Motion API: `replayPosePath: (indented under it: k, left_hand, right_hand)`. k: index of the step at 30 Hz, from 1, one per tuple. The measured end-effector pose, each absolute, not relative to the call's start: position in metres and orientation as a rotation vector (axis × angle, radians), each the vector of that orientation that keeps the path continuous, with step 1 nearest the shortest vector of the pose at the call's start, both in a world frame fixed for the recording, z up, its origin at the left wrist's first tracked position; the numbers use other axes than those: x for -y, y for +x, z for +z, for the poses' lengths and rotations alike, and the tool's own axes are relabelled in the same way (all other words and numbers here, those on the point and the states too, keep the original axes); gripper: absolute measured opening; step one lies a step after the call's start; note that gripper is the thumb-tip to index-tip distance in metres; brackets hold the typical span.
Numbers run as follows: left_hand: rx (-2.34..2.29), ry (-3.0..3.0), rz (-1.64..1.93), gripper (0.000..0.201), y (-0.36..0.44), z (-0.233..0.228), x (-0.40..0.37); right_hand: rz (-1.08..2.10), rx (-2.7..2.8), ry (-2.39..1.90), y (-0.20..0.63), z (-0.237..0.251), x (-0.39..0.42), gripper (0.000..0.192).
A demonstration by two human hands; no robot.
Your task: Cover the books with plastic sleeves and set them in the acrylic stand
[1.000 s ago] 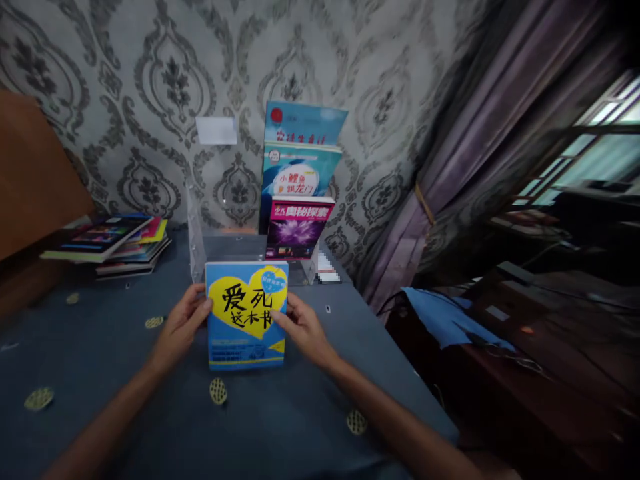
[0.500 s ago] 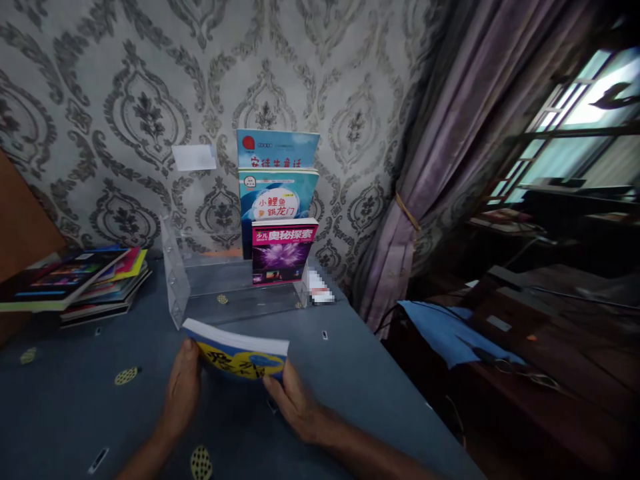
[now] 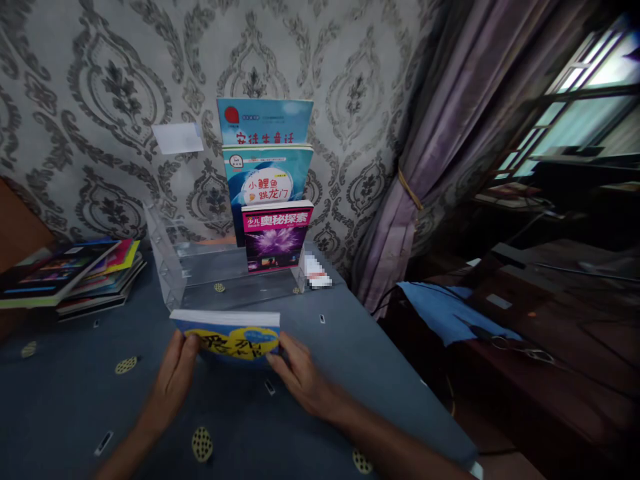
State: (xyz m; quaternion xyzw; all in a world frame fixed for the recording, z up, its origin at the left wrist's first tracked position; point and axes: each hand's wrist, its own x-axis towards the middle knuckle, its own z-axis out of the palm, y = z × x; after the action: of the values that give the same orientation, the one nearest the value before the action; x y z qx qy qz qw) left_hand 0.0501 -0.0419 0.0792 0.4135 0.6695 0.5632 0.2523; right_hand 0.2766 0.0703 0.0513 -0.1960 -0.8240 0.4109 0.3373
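On a blue cloth-covered table [image 3: 75, 400] against patterned wallpaper, a blue-and-yellow book [image 3: 227, 333] is gripped at its edges by the left hand [image 3: 175, 373] and right hand [image 3: 297, 377], fingers closed on it. Just beyond the hands stands a clear acrylic rack [image 3: 200, 273] holding three upright books [image 3: 270, 193]; a stack of books [image 3: 70, 273] lies far left.

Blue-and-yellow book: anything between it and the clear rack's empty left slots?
Nothing visible. The blue-and-yellow book, gripped by left hand and right hand, sits just in front of the clear acrylic rack. Three standing books fill only its right side.
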Motion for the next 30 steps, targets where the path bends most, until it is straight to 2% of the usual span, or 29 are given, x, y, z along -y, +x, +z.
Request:
replayPosePath:
  k: [5, 11, 19, 25, 30]
  left_hand:
    - [-1.905, 1.339, 1.330, 0.047, 0.041, 0.092, 0.056]
    - [-1.809, 1.405, 1.389, 0.041, 0.046, 0.100, 0.036]
    - [-1.793, 1.700, 1.366, 0.034, 0.067, 0.135, -0.028]
    - [-1.784, 1.861, 1.530, 0.031, 0.065, 0.183, -0.081]
    - [-1.630, 1.887, 1.717, 0.040, 0.065, 0.211, -0.106]
  right_hand:
    - [1.078, 2.035, -0.568, 0.274, 0.064, -0.070, 0.017]
    - [1.225, 1.989, -0.561, 0.278, 0.077, -0.078, 0.025]
    - [0.999, 1.908, -0.535, 0.284, 0.092, -0.135, 0.029]
    - [0.720, 1.930, -0.488, 0.282, 0.148, -0.190, 0.029]
    - [0.581, 1.909, -0.377, 0.278, 0.189, -0.217, 0.033]
